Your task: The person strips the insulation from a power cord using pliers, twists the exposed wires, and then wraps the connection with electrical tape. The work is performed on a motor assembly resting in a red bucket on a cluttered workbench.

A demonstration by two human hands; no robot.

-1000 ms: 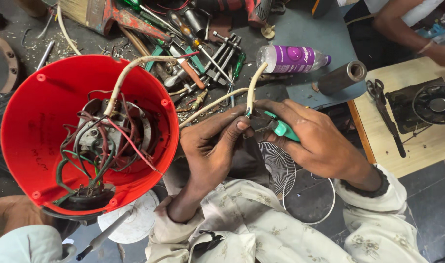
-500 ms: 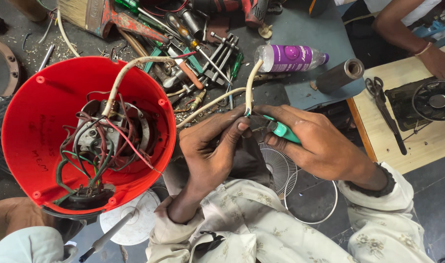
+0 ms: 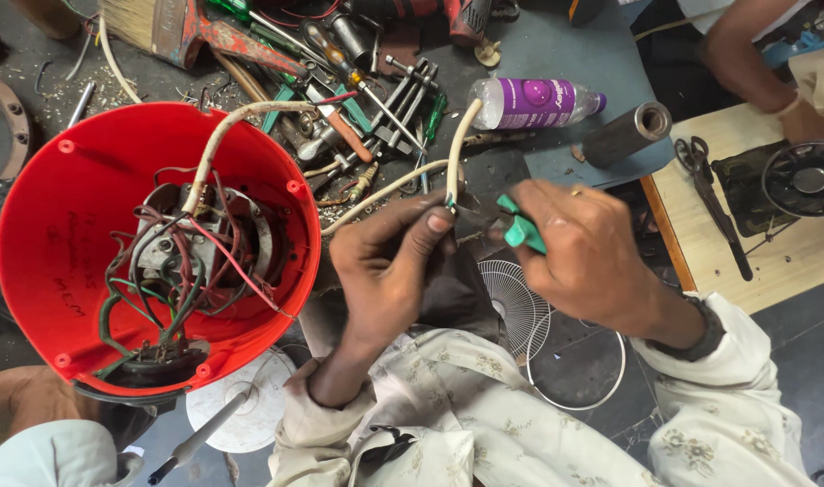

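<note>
White cable [image 3: 451, 144] between both hands' grips

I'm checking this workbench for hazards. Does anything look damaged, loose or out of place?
Yes. The round red plastic housing lies open, its motor exposed amid loose tangled wires. The grimy cream cable has a cut end, pinched by the left hand, while the right hand holds a green-handled tool. Tools lie jumbled behind.

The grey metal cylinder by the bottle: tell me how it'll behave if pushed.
The cylinder lies on its side on the blue mat, so it would probably roll. It looks like thick-walled metal, so likely heavy for its size and stiff. The bottle beside it might stop it.
</note>
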